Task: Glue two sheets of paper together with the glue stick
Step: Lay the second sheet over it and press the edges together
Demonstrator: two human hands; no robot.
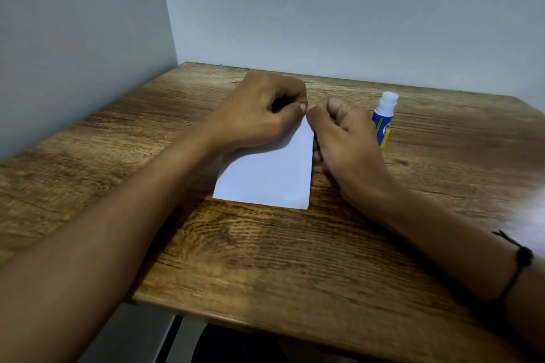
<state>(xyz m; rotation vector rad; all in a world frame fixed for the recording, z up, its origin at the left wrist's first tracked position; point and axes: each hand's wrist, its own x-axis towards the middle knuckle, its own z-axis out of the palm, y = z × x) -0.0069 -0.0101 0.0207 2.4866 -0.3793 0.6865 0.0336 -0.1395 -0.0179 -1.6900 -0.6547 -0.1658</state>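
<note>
While both hands pinch paper [265, 177], glue stick [383, 121] stands beside right hand [345, 138]

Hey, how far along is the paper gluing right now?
Done: the glue stick stands uncapped on the table, glue exposed, so it looks ready or already used. In hand: both hands, left and right, pinch the paper at its far corner. Left: whether the sheets are joined can't be told; only one white surface shows.

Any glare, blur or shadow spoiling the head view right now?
Head view: white paper sharp, left hand shadowing its upper part; bright blurred glare at the right edge; glue stick clear; wide-angle bends the table edge.
</note>
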